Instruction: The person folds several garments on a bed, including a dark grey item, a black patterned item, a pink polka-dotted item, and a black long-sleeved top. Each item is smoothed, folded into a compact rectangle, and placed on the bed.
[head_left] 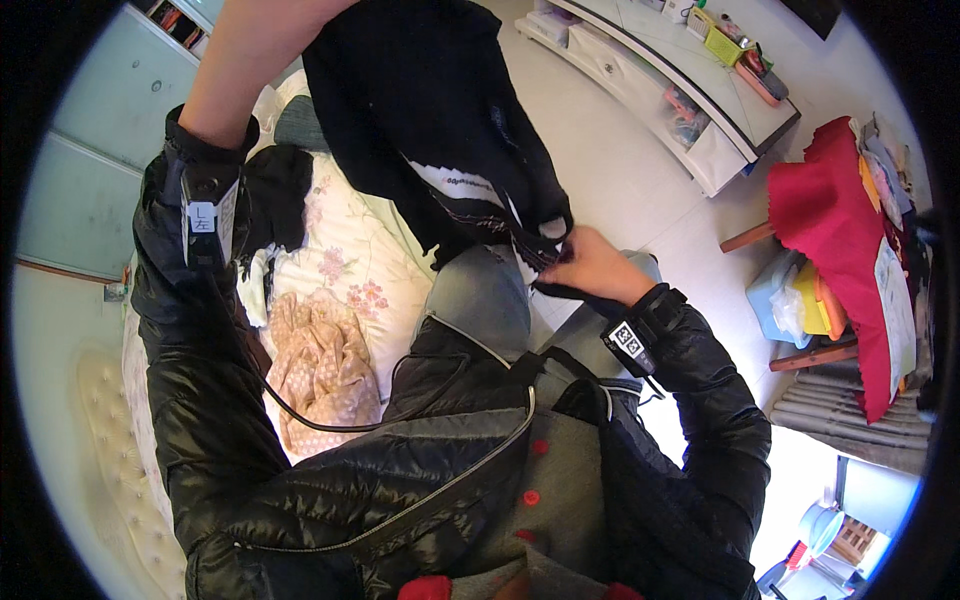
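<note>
A black garment (420,90) with a white printed patch and loose threads along its seams hangs stretched in front of me, above my knees. I cannot make out what kind of garment it is. My right hand (592,265) is closed on its lower right end, with the cloth bunched between thumb and fingers. At the upper left corner of the cloth, my left hand (300,8) runs up to the picture's top edge. The fingers of that hand are hidden.
To my left is a floral bed (330,240) with a beige dotted cloth (320,360) and other dark clothes (275,190). A low white cabinet (640,80) stands at the far right. Red cloth (825,215) drapes over a wooden-legged stand. A black cable (320,425) crosses my lap.
</note>
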